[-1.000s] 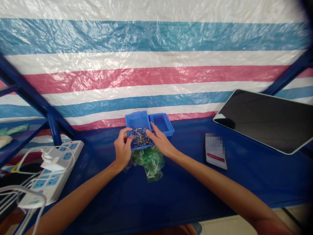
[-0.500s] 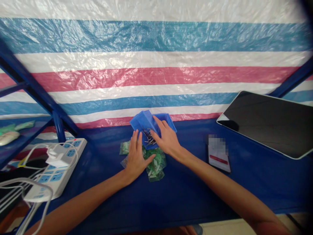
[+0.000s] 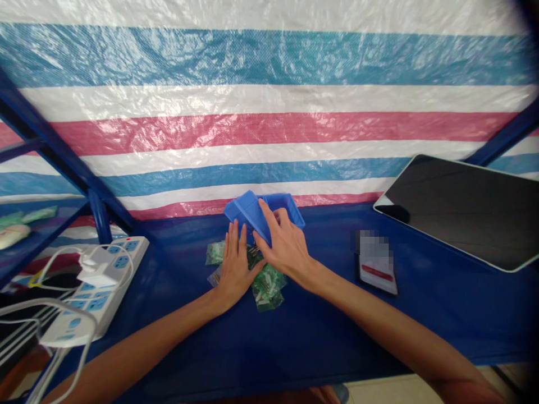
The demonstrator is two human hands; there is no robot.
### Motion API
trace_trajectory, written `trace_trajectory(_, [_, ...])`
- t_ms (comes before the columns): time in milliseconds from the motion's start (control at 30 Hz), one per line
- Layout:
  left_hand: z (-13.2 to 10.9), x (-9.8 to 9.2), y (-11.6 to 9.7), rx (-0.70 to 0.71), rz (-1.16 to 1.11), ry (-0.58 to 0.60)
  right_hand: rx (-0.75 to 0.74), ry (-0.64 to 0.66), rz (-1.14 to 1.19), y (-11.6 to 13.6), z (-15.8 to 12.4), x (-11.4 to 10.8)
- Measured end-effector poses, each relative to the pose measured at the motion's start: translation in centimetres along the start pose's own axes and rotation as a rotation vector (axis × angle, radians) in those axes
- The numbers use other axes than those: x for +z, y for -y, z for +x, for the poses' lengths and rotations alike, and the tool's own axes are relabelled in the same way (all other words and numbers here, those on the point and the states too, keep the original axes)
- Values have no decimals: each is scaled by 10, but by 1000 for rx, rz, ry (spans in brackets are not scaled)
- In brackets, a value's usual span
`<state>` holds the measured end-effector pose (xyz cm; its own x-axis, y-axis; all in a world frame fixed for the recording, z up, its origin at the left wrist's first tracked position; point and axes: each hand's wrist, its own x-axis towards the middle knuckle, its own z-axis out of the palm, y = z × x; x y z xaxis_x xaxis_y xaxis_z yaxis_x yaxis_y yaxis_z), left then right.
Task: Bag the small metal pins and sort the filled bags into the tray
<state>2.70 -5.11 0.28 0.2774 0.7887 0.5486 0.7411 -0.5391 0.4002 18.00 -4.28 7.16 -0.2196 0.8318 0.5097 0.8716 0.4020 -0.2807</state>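
Observation:
Near the wall sheet, my right hand [image 3: 287, 244] holds a small blue box [image 3: 248, 210], thumb and forefinger on its side. The box is tilted, and a second blue bin [image 3: 290, 209] sits behind the hand. Dark metal pieces [image 3: 254, 251] show in the gap between my hands, partly hidden. My left hand [image 3: 237, 269] lies with fingers stretched beside the box, over green plastic packets. One packet [image 3: 268, 289] shows between my hands, and another [image 3: 214, 253] sticks out left of my left hand.
A white power strip [image 3: 101, 292] with a plugged-in charger [image 3: 101, 268] and cables lies left on the blue table [image 3: 252, 353]. To the right are a phone [image 3: 376, 264] and a large black-screened device [image 3: 467, 207]. A striped sheet [image 3: 269, 129] hangs behind.
My right hand has shifted slightly left and down with the blue box, which now covers most of the metal pieces. My left hand has barely moved.

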Motion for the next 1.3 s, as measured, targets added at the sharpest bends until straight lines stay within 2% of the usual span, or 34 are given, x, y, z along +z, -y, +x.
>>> trace_trajectory(700, [-4, 2, 2, 44, 60, 103, -96, -84, -69, 6, -3, -4])
trace_trajectory(1067, [-3, -2, -4, 21, 19, 99, -40, -111, -93, 1, 2, -12])
trace_trajectory(1300, [-1, -13, -7, 51, -105, 107, 30, -100, 26, -2, 5, -11])
